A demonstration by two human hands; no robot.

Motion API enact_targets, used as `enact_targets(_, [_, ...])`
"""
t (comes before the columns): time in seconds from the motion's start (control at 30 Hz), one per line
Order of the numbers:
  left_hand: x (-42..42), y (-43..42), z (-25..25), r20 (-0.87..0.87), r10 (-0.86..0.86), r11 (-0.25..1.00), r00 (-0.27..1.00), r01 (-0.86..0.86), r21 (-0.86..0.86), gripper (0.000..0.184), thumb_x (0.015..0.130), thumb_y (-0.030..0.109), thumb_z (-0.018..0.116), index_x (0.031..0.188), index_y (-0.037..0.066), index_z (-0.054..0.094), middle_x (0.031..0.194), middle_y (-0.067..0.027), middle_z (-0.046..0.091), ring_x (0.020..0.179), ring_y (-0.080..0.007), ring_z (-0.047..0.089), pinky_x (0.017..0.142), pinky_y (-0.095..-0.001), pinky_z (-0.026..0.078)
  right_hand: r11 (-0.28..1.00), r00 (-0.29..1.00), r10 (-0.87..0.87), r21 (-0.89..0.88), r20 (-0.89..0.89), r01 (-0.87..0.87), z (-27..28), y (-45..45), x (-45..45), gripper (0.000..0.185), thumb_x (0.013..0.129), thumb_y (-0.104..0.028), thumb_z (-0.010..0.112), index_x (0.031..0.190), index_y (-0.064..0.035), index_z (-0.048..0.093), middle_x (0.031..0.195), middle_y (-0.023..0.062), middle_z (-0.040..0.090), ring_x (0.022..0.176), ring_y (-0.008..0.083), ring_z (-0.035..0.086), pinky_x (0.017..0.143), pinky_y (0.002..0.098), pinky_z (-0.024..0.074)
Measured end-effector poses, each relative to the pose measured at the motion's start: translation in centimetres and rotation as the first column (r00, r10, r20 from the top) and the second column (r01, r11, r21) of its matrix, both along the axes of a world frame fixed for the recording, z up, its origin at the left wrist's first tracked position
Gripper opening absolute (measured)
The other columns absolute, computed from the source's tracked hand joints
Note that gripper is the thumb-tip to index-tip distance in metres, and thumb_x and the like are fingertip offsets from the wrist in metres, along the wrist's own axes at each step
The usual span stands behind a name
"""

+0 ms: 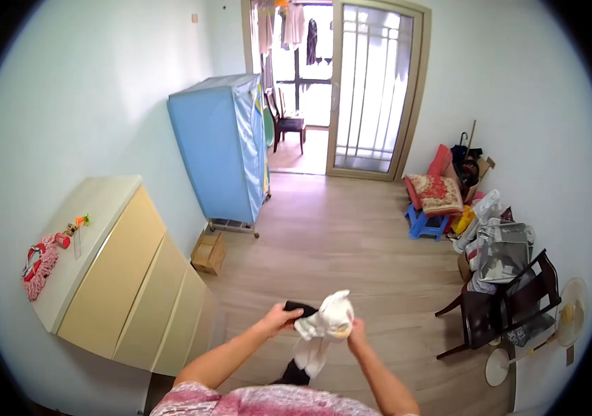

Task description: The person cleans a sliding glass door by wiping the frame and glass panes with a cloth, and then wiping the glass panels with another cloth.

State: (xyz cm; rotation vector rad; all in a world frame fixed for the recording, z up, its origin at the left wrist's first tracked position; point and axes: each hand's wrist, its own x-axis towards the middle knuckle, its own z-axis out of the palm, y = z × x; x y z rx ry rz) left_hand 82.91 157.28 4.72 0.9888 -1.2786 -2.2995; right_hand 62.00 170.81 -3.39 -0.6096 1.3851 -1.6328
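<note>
My left hand is closed on a black piece of cloth at the left side of a crumpled bundle. On the bundle's right side, my right hand grips white cloth, its fingers partly hidden behind it. Both hands are held in front of my body, above the floor. Below the bundle hangs a paler white length, with something black under it. The exact kind of garment cannot be made out.
A cream chest of drawers stands left, with a pink fringed duster on top. Beyond it are a cardboard box and a blue fabric wardrobe. To the right stand a dark chair, a fan and a blue stool.
</note>
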Motion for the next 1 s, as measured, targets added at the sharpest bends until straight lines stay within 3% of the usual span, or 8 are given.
enact_targets(0.1, [-3.7, -6.0, 0.2, 0.025, 0.024, 0.999, 0.999, -0.025, 0.025, 0.026, 0.083, 0.019, 0.066, 0.104, 0.004, 0.060, 0.095, -0.0060, 0.064, 0.079, -0.0157, 0.062, 0.069, -0.0315, 0.054, 0.991, 0.968, 0.018, -0.131, 0.252, 0.016, 6.3, -3.7, -3.2, 0.030, 0.091, -0.024, 0.051, 0.107, -0.0004, 0.060, 0.097, 0.0084, 0.064, 0.088, 0.0180, 0.062, 0.079, 0.0346, 0.0500])
enact_targets(0.17, [-6.8, -9.0, 0.4, 0.186, 0.030, 0.962, 0.982, 0.022, -0.273, 0.024, 0.083, 0.019, 0.067, 0.100, 0.003, 0.061, 0.092, -0.0047, 0.064, 0.080, -0.0153, 0.061, 0.073, -0.0315, 0.050, 0.978, 0.872, 0.020, -0.190, 0.488, 0.084, 8.3, -5.5, -6.4, 0.040, 0.093, -0.024, 0.045, 0.127, -0.0036, 0.046, 0.122, 0.0117, 0.054, 0.108, 0.0238, 0.056, 0.093, 0.0395, 0.0473])
enact_targets(0.2, [-8.3, -10.8, 0.6, -0.005, 0.000, 0.968, 1.000, -0.001, -0.250, 0.024, 0.081, 0.021, 0.068, 0.096, 0.003, 0.063, 0.090, -0.0037, 0.064, 0.080, -0.0144, 0.060, 0.075, -0.0304, 0.047, 0.962, 0.882, 0.073, -0.265, 0.465, 0.060, 10.1, -7.1, -8.1, 0.041, 0.092, -0.025, 0.047, 0.128, -0.0049, 0.045, 0.123, 0.0110, 0.053, 0.110, 0.0237, 0.055, 0.093, 0.0397, 0.0470])
enact_targets(0.43, [-19.1, -21.8, 2.7, 0.007, 0.041, 0.932, 0.999, -0.036, -0.360, 0.023, 0.080, 0.015, 0.067, 0.095, -0.002, 0.063, 0.087, -0.0059, 0.066, 0.078, -0.0127, 0.060, 0.071, -0.0289, 0.049, 0.888, 0.762, 0.273, -0.458, 0.587, 0.035, 17.7, -16.7, -16.5, 0.042, 0.092, -0.034, 0.048, 0.125, -0.0091, 0.046, 0.125, 0.0095, 0.052, 0.112, 0.0236, 0.053, 0.096, 0.0403, 0.0452])
enact_targets(0.5, [-22.1, -25.5, 1.5, -0.093, 0.061, 0.887, 0.994, -0.097, -0.452, 0.022, 0.080, 0.014, 0.067, 0.093, -0.003, 0.063, 0.086, -0.0064, 0.066, 0.076, -0.0118, 0.060, 0.070, -0.0281, 0.049, 0.931, 0.737, 0.185, -0.357, 0.650, 0.080, 13.8, -20.0, -20.2, 0.041, 0.092, -0.033, 0.046, 0.126, -0.0100, 0.046, 0.125, 0.0099, 0.052, 0.113, 0.0250, 0.053, 0.096, 0.0418, 0.0446])
enact_targets(0.63, [-26.8, -33.2, 1.5, -0.133, 0.133, 0.822, 0.982, -0.184, -0.539, 0.015, 0.077, 0.009, 0.063, 0.087, -0.002, 0.060, 0.078, -0.0045, 0.063, 0.072, -0.0118, 0.056, 0.067, -0.0282, 0.048, 0.877, 0.790, 0.283, -0.480, 0.544, 0.017, 13.5, -27.9, -26.1, 0.039, 0.091, -0.033, 0.049, 0.122, -0.0100, 0.048, 0.123, 0.0107, 0.053, 0.113, 0.0282, 0.052, 0.096, 0.0440, 0.0441])
enact_targets(0.87, [-33.0, -47.6, 0.7, 0.008, 0.301, 0.750, 0.954, -0.231, -0.620, 0.020, 0.069, -0.001, 0.053, 0.088, 0.003, 0.050, 0.076, -0.0069, 0.051, 0.076, -0.0175, 0.050, 0.070, -0.0312, 0.044, 0.867, 0.569, 0.410, -0.497, 0.713, -0.002, 17.3, -43.6, -36.5, 0.046, 0.093, -0.040, 0.041, 0.122, -0.0057, 0.046, 0.123, 0.0170, 0.051, 0.114, 0.0331, 0.051, 0.098, 0.0488, 0.0416])
enact_targets(1.0, [-35.7, -55.1, -1.1, 0.003, 0.486, 0.602, 0.874, -0.333, -0.726, 0.023, 0.069, -0.002, 0.052, 0.091, 0.004, 0.048, 0.080, -0.0091, 0.051, 0.079, -0.0213, 0.051, 0.074, -0.0327, 0.043, 0.889, 0.712, 0.350, -0.455, 0.608, -0.049, 20.0, -52.9, -40.7, 0.044, 0.090, -0.038, 0.048, 0.120, -0.0060, 0.049, 0.119, 0.0140, 0.055, 0.109, 0.0290, 0.055, 0.095, 0.0449, 0.0449])
